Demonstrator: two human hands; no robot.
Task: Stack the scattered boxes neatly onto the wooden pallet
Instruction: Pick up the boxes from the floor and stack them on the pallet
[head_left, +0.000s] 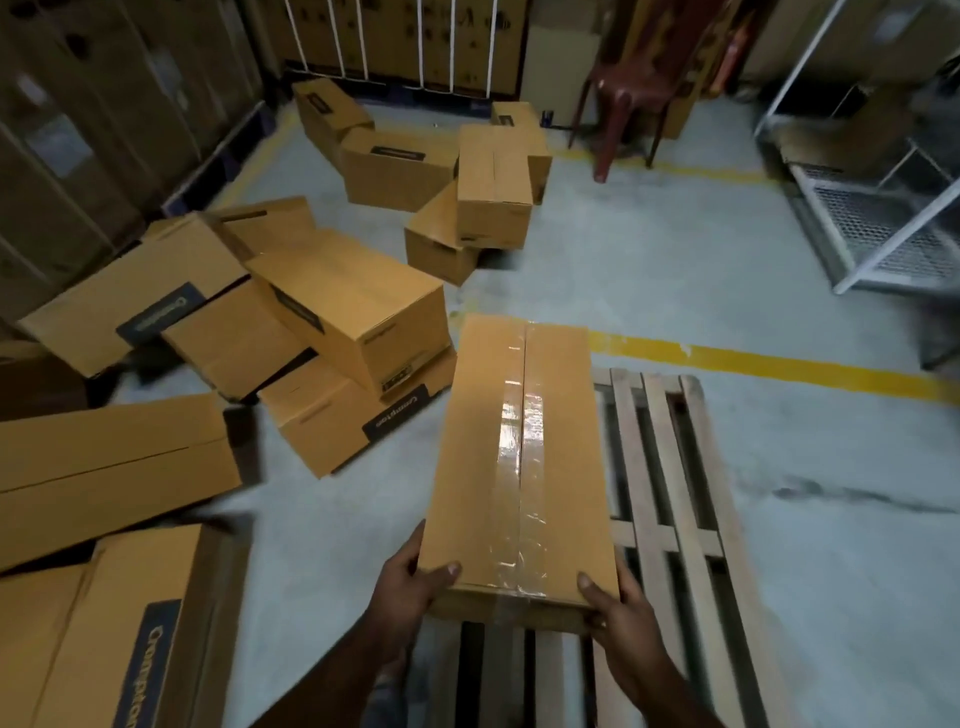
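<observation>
Grey concrete floor (675, 270) beneath wooden pallet (670, 467)

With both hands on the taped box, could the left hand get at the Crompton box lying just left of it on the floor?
Probably not as things stand: the left hand grips the taped box, sharing its hold with the right hand. The floor toward the Crompton box looks unobstructed.

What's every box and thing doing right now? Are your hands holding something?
Taped box: sealed, held over the pallet.
Left hand: grips the box's near left corner.
Right hand: grips the box's near right corner.
Pallet: on the floor, slats on the right bare.
Scattered boxes: tumbled in heaps on the floor, some tilted.
Wire rack: standing at the right.
</observation>
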